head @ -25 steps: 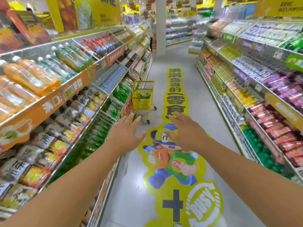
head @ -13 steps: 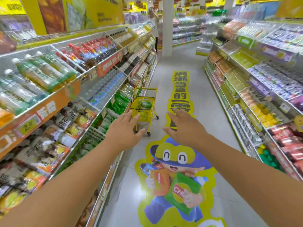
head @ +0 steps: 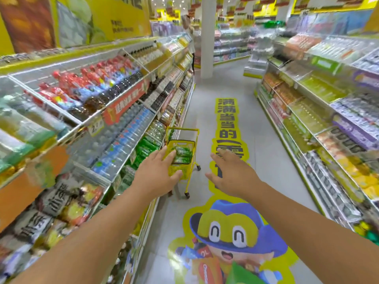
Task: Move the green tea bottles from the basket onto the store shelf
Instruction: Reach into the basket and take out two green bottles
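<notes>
A yellow wheeled basket (head: 187, 143) stands in the aisle beside the left shelving, ahead of me. Green tea bottles (head: 183, 154) lie inside it. More green-labelled bottles (head: 146, 148) fill a lower shelf next to the basket. Both my arms stretch forward. My left hand (head: 157, 174) hovers with fingers straight, overlapping the basket's near left corner in the view; whether it touches the basket I cannot tell. My right hand (head: 230, 172) is spread over the floor to the right of the basket and holds nothing.
Left shelves (head: 114, 103) hold red-capped drinks, dark bottles, blue-labelled water and snack bags. Right shelves (head: 320, 119) carry packaged snacks. A yellow floor sticker (head: 227, 124) with a cartoon figure runs down the aisle. A white pillar (head: 207, 37) and a person stand far ahead.
I have moved forward along the aisle; the basket looks larger and nearer. Both hands stay outstretched and empty, and my left hand now overlaps the basket's edge.
</notes>
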A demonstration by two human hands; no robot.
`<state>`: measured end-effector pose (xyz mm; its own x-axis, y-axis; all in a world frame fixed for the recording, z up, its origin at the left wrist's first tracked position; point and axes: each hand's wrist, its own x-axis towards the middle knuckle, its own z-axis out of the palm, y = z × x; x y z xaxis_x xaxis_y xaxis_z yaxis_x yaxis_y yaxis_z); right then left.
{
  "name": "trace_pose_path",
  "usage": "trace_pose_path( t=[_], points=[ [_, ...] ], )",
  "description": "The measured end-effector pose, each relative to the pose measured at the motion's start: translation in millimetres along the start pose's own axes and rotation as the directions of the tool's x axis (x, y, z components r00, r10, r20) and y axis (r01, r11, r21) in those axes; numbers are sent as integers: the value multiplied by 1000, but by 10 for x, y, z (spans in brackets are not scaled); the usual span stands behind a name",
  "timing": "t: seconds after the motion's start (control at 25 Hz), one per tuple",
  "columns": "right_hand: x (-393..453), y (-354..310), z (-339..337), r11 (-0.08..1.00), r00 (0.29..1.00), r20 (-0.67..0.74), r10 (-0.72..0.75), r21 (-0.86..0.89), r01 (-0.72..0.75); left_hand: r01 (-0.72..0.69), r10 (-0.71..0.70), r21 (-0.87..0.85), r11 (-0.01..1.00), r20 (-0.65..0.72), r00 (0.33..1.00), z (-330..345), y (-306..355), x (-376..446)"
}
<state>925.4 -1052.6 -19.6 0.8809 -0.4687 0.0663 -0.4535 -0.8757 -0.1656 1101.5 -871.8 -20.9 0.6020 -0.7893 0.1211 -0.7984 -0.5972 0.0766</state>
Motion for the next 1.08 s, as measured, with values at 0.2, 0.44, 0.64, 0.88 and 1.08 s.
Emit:
trace_pose_path(
  t=[0.2,0.44,0.64,0.88,1.08],
  points=[
    [1087,197,64,1000,1000,16,13,28,-14,1,-1,6,1000,35,999,177,-265,1034],
    [2473,735,240,999,1000,20,-23,33,23,24,-25,20,999,48,999,505,-358,2406],
    [3650,1310,139,998,998,33,-60,21,60,74,-74,11,997,57,996,640,-290,3651],
    [4703,1773,35,992,990,68,-127,5,127,107,-107,-4,994,60,992,706,-234,4772],
    [5513,1998,232,989,983,107,-147,12,147,133,-131,-14,991,69,989,974,-441,5521]
  ],
)
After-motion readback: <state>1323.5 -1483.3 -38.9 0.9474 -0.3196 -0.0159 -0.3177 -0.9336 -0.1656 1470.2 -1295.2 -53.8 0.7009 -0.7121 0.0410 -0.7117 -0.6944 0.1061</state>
